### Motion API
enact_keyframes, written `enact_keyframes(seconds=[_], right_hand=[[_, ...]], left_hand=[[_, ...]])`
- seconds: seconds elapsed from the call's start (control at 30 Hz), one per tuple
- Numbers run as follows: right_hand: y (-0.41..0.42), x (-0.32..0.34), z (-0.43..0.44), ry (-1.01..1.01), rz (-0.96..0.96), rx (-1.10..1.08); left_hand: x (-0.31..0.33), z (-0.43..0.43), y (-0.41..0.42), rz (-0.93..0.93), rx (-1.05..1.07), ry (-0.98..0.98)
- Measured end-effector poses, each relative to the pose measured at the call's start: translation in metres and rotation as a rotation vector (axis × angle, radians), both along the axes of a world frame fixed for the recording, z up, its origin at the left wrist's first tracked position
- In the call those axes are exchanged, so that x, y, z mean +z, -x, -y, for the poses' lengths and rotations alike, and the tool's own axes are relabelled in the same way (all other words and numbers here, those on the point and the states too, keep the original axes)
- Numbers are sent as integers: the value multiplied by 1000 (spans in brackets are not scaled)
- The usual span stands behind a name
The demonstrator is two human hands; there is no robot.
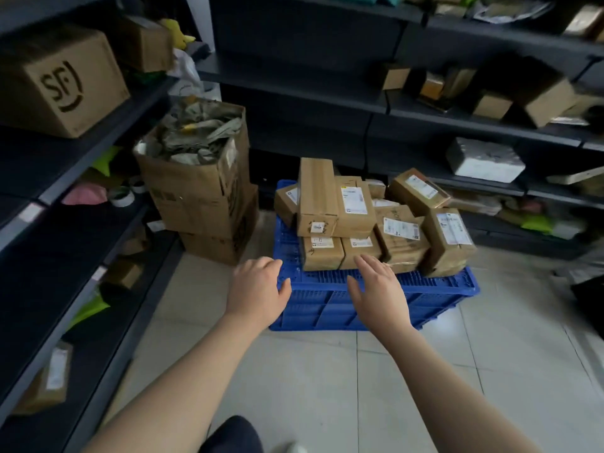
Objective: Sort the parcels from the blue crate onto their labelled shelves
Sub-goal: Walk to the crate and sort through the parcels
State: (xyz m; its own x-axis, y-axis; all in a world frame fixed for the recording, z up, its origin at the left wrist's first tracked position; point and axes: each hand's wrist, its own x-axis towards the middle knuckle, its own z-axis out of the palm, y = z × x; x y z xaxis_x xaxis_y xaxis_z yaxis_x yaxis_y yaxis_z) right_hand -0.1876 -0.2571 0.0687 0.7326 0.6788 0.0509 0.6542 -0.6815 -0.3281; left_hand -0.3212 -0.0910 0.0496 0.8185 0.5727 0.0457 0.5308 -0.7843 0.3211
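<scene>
Both hands empty; left hand [258, 289] loosely curled, right hand [379, 289] flat and open, both over the blue crate [327, 308] near edge; parcels [359, 217] piled toward its far edge; take one front box, read label first.

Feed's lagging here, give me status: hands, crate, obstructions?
Left hand and right hand open, empty, above blue crate near edge. Parcels piled high. Nothing blocking.
</scene>
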Motion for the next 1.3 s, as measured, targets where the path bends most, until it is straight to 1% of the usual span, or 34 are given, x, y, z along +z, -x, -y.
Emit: enact_keyframes(seconds=[0.2, 0.37, 0.6, 0.7, 0.8, 0.97, 1.13, 1.3], right_hand=[[-67, -12, -24, -42, -40, -61], [-127, -30, -60, 8, -88, -104], [-204, -42, -102, 30, -169, -242], [-230, -49, -106, 15, -214, -285], [-255, -52, -102, 35, -207, -304], [-315, -63, -94, 49, -235, -357], [-395, -84, -99, 35, -250, -307], [-475, -120, -117, 60, -311, -277]], left_hand=[[-14, -33, -77, -50, -33, 19], [-27, -78, -136, -109, -25, 46], [-31, -126, -225, -155, -75, 100], [-35, -131, -258, -183, -118, 123], [-39, -131, -289, -208, -149, 133], [-45, -131, -347, -212, -152, 144], [-54, -125, -422, -177, -135, 132], [-80, -120, -498, -206, -53, 168]])
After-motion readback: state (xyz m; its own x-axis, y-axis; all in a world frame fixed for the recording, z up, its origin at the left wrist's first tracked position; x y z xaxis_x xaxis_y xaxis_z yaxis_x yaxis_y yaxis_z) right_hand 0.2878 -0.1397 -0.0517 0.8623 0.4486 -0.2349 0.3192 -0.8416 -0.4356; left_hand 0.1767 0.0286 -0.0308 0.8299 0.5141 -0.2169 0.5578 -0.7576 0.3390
